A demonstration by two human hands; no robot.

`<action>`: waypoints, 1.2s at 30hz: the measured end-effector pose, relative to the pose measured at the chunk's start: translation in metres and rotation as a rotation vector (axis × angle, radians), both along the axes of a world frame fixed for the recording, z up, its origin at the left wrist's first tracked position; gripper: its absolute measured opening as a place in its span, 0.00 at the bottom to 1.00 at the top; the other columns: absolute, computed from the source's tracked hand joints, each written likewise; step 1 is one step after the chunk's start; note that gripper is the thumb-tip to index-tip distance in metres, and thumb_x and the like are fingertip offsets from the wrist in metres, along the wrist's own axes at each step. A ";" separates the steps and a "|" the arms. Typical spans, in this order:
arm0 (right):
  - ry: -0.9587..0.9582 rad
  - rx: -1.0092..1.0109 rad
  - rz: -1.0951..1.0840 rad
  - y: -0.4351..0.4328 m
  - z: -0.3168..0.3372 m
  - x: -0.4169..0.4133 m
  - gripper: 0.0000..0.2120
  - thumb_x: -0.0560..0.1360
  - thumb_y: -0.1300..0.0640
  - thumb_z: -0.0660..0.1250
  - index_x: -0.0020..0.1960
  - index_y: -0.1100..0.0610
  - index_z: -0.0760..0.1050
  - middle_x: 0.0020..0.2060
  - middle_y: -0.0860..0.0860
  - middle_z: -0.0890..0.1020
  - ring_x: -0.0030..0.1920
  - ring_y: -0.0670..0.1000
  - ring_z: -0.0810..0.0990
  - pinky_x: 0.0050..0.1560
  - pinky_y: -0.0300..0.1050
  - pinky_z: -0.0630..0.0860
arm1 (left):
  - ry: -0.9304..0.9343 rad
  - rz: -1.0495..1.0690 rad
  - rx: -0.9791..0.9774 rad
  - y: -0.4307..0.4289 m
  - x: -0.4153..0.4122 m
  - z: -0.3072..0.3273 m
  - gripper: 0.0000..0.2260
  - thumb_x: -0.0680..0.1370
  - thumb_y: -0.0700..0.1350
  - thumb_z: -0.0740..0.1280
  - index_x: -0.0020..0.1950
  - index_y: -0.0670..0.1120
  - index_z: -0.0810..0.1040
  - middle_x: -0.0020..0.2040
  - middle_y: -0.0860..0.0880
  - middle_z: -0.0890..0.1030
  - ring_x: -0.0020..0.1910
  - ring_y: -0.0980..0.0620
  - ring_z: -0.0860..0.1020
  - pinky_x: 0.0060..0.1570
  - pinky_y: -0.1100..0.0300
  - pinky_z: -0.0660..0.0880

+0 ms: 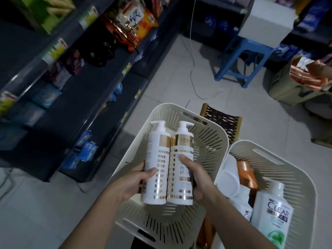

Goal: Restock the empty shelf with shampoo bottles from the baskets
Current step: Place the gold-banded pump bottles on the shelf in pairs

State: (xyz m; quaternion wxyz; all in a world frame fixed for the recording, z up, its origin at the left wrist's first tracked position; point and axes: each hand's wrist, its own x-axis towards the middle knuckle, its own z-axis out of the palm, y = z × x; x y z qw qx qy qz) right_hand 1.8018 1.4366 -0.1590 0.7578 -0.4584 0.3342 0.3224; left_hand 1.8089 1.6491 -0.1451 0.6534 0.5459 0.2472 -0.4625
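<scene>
White plastic w/ gold bands: two pump bottles, side by side and touching, are held up over the near cream basket (215, 123), pumps pointing away from the person. The left bottle (155, 159) sits in the left grip (133, 178), fingers curled round its lower body, thumb across the front. The right bottle (181, 155) sits in the right grip (198, 180), thumb pressed on the label, fingers wrapped behind and mostly out of view. Both grips hold the btm part only, so the tall tops have no support.

Risks, as I judge them:
- Smooth bottles held low could tip or slide out if swung fast toward the shelving (107, 97) on the left.
- The pump heads could catch a shelf edge going in.
- The two bottles knocking together might loosen one hold.
- The second basket (305, 177), just right of the first, holds more stock, incl. a CLEAR bottle (273, 209) and an orange bottle (247, 175). The right forearm passes over its near corner, so an elbow could bump it.
- The white cable (193, 69) on the floor (53, 203) ahead could trip a step fwd.

Pose: both forearms reach fwd from the btm of the view and converge, wrists about level, palms turned inward w/ the bottles between. Which shelf is the empty one I can't tell; that side is blurred.
</scene>
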 end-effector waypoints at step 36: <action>-0.649 0.316 1.135 0.292 0.257 -0.187 0.35 0.59 0.56 0.81 0.63 0.60 0.73 0.52 0.60 0.85 0.51 0.61 0.85 0.51 0.60 0.81 | -0.780 1.278 0.213 0.163 -0.386 0.239 0.38 0.56 0.52 0.84 0.58 0.36 0.77 0.56 0.31 0.80 0.53 0.33 0.81 0.48 0.42 0.80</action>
